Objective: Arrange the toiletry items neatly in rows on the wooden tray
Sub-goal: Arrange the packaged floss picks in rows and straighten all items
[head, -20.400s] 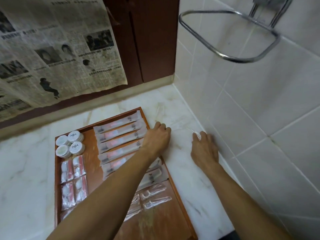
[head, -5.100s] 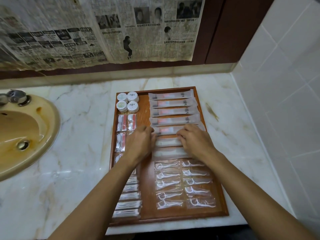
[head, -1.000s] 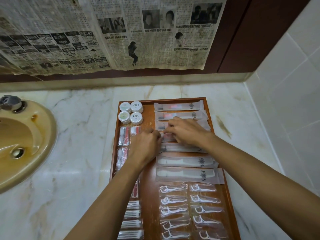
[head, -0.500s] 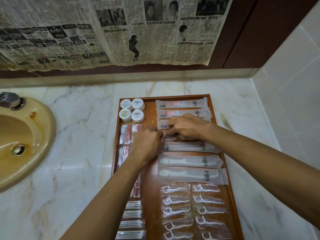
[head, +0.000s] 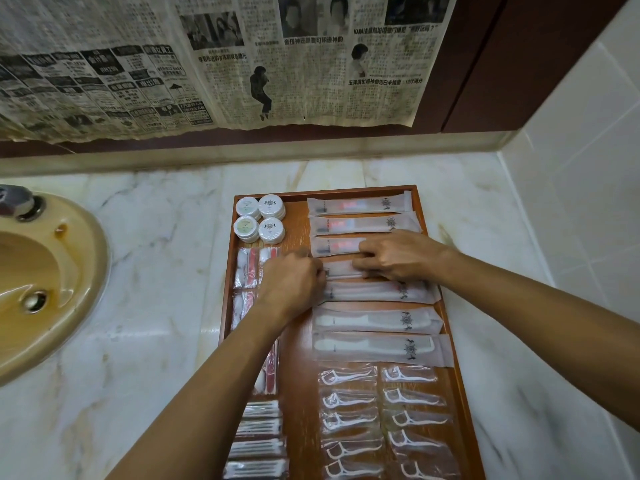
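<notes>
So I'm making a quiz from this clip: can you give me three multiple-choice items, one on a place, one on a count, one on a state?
1. Where do the round white containers sit on the wooden tray?
A far left corner
B near right corner
C centre

2. How many round containers show?
A two
B four
C six

3. What are both hands doing?
A resting on the marble counter
B touching one long sachet
C lifting the tray

Answers: 1 A, they lie at the far left beside the toothbrush sachets. 2 B, a two-by-two block. 3 B, the left hand and right hand meet on the sachet.
</notes>
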The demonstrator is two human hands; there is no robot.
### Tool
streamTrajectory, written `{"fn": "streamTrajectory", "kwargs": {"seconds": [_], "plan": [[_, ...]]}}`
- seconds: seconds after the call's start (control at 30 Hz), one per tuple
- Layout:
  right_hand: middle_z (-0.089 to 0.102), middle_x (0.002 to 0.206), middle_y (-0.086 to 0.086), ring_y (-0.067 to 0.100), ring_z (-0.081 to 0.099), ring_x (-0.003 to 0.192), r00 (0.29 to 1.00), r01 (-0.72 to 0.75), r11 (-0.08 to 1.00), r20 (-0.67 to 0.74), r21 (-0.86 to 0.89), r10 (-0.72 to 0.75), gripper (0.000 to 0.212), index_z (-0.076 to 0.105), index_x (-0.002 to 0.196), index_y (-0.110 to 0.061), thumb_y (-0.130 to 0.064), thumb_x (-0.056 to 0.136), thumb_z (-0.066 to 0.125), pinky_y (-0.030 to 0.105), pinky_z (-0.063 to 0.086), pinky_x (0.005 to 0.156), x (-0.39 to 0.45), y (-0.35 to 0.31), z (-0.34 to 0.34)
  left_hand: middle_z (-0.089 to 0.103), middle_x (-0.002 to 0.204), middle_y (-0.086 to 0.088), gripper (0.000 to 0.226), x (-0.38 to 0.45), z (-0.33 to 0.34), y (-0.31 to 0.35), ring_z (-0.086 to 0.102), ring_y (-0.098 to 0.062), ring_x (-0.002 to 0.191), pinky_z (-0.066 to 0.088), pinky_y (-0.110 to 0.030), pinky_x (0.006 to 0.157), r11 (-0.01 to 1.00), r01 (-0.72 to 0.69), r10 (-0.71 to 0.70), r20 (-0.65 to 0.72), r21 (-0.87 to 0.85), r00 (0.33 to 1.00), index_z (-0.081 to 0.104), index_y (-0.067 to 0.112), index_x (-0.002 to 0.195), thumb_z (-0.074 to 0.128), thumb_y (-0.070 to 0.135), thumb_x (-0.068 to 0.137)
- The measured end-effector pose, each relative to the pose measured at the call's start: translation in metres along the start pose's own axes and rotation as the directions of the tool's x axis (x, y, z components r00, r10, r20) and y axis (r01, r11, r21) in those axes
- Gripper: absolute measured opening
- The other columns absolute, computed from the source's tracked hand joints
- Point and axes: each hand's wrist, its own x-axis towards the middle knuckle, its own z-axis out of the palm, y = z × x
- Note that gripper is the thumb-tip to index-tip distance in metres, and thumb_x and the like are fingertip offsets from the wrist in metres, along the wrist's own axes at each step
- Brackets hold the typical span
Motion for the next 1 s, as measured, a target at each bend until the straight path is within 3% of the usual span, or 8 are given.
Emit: {"fn": "streamTrajectory", "kwargs": {"seconds": [0.07, 0.17, 0.27, 0.37, 0.47, 0.6, 0.8, 1.0], "plan": [[0.050, 0.093, 0.002, 0.019, 0.053, 0.077, 1.000, -0.012, 1.000, -0.028, 0.025, 0.013, 0.038, 0.054, 0.117, -0.021, -0.043, 0.100, 0.027, 0.034, 0.045, 0.056, -0.005, 0.003, 0.001, 0.063, 0.097, -0.001, 0.031, -0.001, 0.001, -0.001, 0.063, -0.027, 0.085, 0.033, -0.029, 0.058, 1.000, 0.001, -0.001, -0.003, -0.006, 1.000, 0.072, 0.017, 0.092, 0.046, 0.033, 0.092], [0.054, 0.085, 0.002, 0.022, 0.057, 0.070, 0.995, -0.019, 0.997, -0.098, 0.075, 0.027, 0.027, 0.063, 0.105, -0.017, -0.038, 0.097, 0.049, 0.033, 0.048, 0.050, -0.012, 0.006, 0.007, 0.063, 0.096, 0.000, 0.032, -0.002, 0.001, -0.002, 0.063, -0.026, 0.083, 0.033, -0.028, 0.057, 1.000, -0.014, 0.014, -0.013, 0.003, 1.000, 0.072, 0.018, 0.093, 0.045, 0.034, 0.093], [0.064, 0.096, 0.003, 0.024, 0.063, 0.084, 0.983, -0.090, 0.981, -0.141, 0.173, 0.115, 0.030, 0.067, 0.110, -0.018, -0.040, 0.093, 0.057, 0.040, 0.054, 0.060, -0.018, 0.006, 0.009, 0.063, 0.096, 0.000, 0.033, -0.001, 0.000, -0.001, 0.062, -0.025, 0.083, 0.033, -0.028, 0.057, 1.000, -0.023, 0.023, -0.019, 0.010, 1.000, 0.073, 0.018, 0.094, 0.044, 0.035, 0.093], [0.060, 0.117, -0.001, 0.019, 0.057, 0.104, 0.975, -0.153, 0.961, -0.123, 0.231, 0.185, 0.039, 0.057, 0.129, -0.025, -0.043, 0.094, 0.052, 0.040, 0.053, 0.076, -0.017, 0.002, 0.001, 0.063, 0.097, -0.001, 0.033, -0.002, -0.002, 0.000, 0.062, -0.024, 0.083, 0.031, -0.028, 0.057, 0.999, -0.035, 0.035, -0.025, 0.014, 0.999, 0.073, 0.018, 0.096, 0.044, 0.033, 0.094], [0.053, 0.116, -0.004, 0.016, 0.051, 0.104, 0.992, -0.104, 0.979, -0.054, 0.177, 0.116, 0.038, 0.049, 0.134, -0.031, -0.034, 0.097, 0.049, 0.035, 0.050, 0.074, -0.006, -0.004, -0.007, 0.063, 0.099, -0.001, 0.033, -0.002, -0.003, 0.000, 0.062, -0.024, 0.085, 0.030, -0.028, 0.057, 0.999, -0.040, 0.040, -0.018, 0.021, 0.999, 0.073, 0.018, 0.098, 0.044, 0.033, 0.095], [0.047, 0.102, -0.003, 0.017, 0.049, 0.085, 0.998, -0.045, 0.995, 0.037, 0.085, 0.042, 0.028, 0.048, 0.120, -0.032, -0.022, 0.095, 0.047, 0.038, 0.049, 0.064, 0.007, -0.007, -0.010, 0.063, 0.099, -0.001, 0.033, -0.001, -0.003, -0.001, 0.061, -0.024, 0.085, 0.031, -0.028, 0.057, 0.999, -0.039, 0.039, -0.012, 0.019, 0.999, 0.073, 0.019, 0.098, 0.044, 0.034, 0.095], [0.043, 0.097, -0.005, 0.015, 0.045, 0.084, 0.996, 0.025, 0.998, 0.085, 0.052, -0.030, 0.018, 0.047, 0.115, -0.028, -0.030, 0.098, 0.042, 0.034, 0.044, 0.061, 0.012, -0.003, -0.016, 0.063, 0.097, -0.001, 0.034, 0.000, -0.001, 0.000, 0.061, -0.024, 0.082, 0.031, -0.028, 0.057, 0.998, -0.033, 0.034, -0.016, 0.045, 0.999, 0.073, 0.018, 0.096, 0.044, 0.035, 0.094], [0.043, 0.093, -0.004, 0.016, 0.048, 0.077, 0.994, 0.079, 0.997, 0.081, -0.002, -0.079, 0.012, 0.041, 0.109, -0.030, -0.034, 0.100, 0.034, 0.039, 0.050, 0.061, 0.006, 0.003, -0.009, 0.063, 0.096, -0.003, 0.032, 0.001, -0.001, 0.001, 0.063, -0.029, 0.081, 0.036, -0.030, 0.059, 0.998, -0.030, 0.030, 0.003, 0.057, 1.000, 0.072, 0.017, 0.093, 0.045, 0.034, 0.092]]}}
